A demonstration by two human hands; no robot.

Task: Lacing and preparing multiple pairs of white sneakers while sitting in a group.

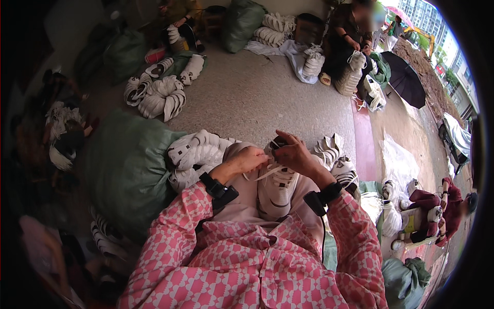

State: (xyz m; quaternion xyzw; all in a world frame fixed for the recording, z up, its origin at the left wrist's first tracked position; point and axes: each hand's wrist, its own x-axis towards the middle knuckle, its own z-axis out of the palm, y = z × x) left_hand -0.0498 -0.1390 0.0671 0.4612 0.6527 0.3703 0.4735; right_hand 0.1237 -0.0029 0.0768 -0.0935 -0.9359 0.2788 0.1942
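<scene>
A white sneaker [276, 193] rests in my lap between my thighs, its toe toward me and its dark opening away from me. A loose white shoelace [266, 174] hangs across its upper part. My left hand [248, 159] is closed, with thumb and forefinger pinching the shoelace at the left of the shoe opening. Over the opening's right side, my right hand [298, 154] bends its fingers inward with the forefinger raised. What its fingertips hold is hidden. Stacked white shoes [198, 152] lie beyond my left forearm, and more white shoes [329, 149] stand beyond my right hand.
A big green sack [131, 170] bulges at my left. Shoe bundles [162, 98] lie on the concrete floor [247, 95] ahead. A seated person [350, 41] handles shoes at far right, near a black umbrella [404, 77]. Another person in dark red [450, 211] sits right, beside plastic sheeting [399, 159].
</scene>
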